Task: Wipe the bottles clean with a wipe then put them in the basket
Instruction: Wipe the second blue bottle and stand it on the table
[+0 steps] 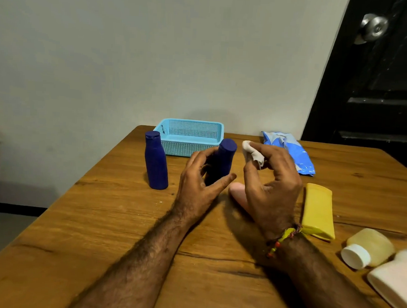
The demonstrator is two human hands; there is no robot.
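My left hand curls its fingers round a dark blue bottle near the table's middle, with the cap end pointing up and away. Just right of that cap, my right hand pinches a crumpled white wipe between thumb and fingers. A second dark blue bottle stands upright to the left. Behind them the light blue mesh basket sits at the table's far edge. A pink bottle lies partly hidden under my right hand.
A blue wipe packet lies at the back right. A yellow tube, a pale yellow bottle with a white cap and a white bottle lie on the right of the wooden table. A dark door stands far right.
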